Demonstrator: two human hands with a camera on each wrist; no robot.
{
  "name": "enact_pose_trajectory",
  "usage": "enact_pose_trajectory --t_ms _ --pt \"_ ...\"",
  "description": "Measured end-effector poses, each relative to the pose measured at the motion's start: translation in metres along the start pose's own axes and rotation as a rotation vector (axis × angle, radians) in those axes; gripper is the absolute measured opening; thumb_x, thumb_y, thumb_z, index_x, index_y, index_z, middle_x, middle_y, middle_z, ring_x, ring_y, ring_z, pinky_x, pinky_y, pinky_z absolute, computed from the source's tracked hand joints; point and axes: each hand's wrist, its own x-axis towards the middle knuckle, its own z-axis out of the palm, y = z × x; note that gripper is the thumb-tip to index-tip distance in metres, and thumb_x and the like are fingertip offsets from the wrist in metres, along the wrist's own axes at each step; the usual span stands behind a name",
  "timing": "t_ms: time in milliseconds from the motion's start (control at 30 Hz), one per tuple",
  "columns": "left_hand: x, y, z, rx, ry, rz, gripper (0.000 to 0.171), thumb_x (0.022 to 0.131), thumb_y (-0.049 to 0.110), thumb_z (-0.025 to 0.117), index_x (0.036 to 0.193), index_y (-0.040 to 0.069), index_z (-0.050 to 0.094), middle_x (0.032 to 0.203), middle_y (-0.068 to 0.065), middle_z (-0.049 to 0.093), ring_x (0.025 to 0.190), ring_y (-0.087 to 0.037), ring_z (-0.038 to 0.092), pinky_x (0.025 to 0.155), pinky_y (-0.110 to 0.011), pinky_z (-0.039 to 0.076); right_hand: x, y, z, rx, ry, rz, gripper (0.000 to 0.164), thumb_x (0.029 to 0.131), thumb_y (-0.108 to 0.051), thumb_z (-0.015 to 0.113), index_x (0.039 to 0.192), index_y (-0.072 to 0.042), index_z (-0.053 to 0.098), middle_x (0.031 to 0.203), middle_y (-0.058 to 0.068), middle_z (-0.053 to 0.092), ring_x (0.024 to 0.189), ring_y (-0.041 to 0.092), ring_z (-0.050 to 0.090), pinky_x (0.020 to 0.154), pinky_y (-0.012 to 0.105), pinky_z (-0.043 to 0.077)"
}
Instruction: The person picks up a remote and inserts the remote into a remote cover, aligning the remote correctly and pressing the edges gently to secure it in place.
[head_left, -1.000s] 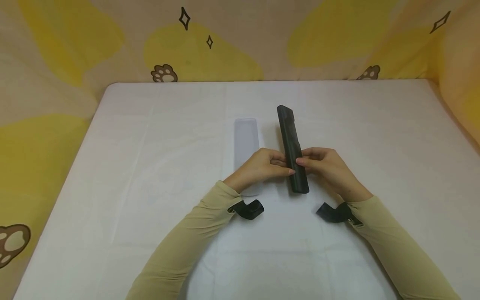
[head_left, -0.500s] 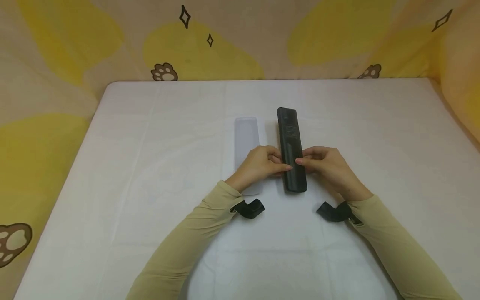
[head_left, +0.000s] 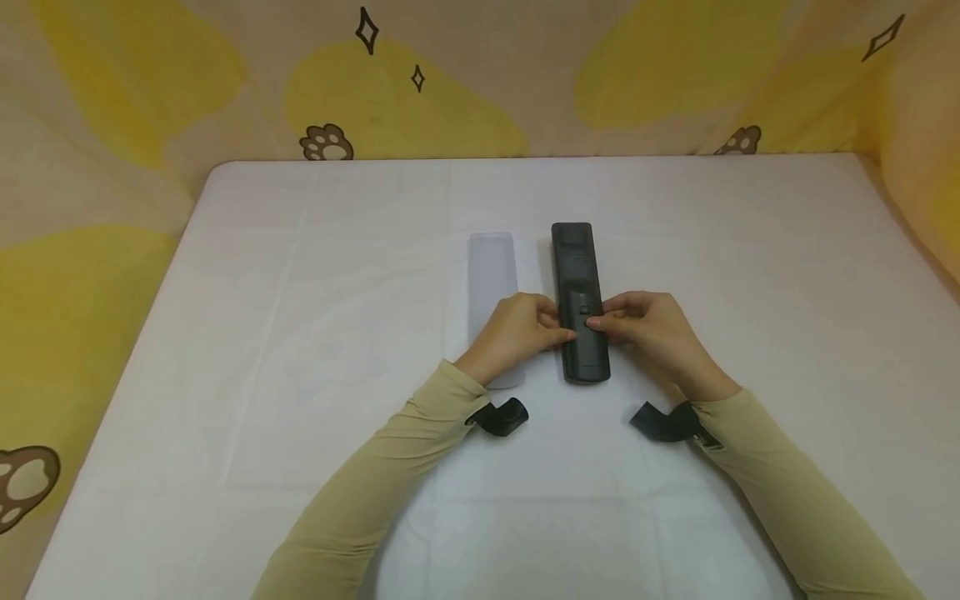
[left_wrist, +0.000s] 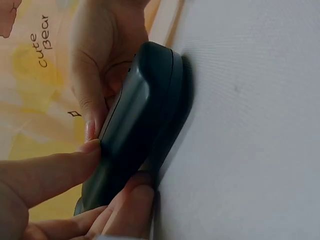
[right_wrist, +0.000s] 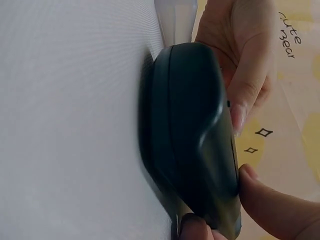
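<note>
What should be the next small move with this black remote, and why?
Perhaps the right hand should slide its thumb onto what looks like a small catch on the black remote and press: the catch faces up, the thumb lies close to it, and the left hand grips the opposite side.

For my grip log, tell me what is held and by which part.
The remote, by its two long edges in its near half: the left hand pinches the left edge, the right hand the right.
</note>
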Motion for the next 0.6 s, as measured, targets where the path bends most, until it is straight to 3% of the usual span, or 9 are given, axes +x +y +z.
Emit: enact_pose_trajectory --t_ms 333,600 --pt "0.0000 0.0017 0.0011 0.057 0.038 0.030 0.028 0.081 0.020 0.075 0.100 0.000 0.069 0.081 -0.004 0.072 0.080 -0.012 0.065 0.064 -0.018 0.044 0.0031 0.0015 0.0017 -0.061 0.016 -0.005 0.038 0.084 -0.024 0.072 0.105 0.006 0.063 0.085 0.012 0.070 0.073 0.016 0.066 0.070 0.023 0.051" --pt "0.0005 0.0007 0.0001 0.023 0.031 -0.014 0.033 0.080 0.023 0.076 0.101 0.000 0.065 0.084 -0.005 0.072 0.084 -0.012 0.065 0.067 -0.018 0.045 0.0037 0.0006 0.0013 -0.082 0.018 0.002 0.037 0.084 -0.025 0.072 0.106 0.005 0.064 0.087 0.012 0.070 0.073 0.015 0.066 0.069 0.022 0.051"
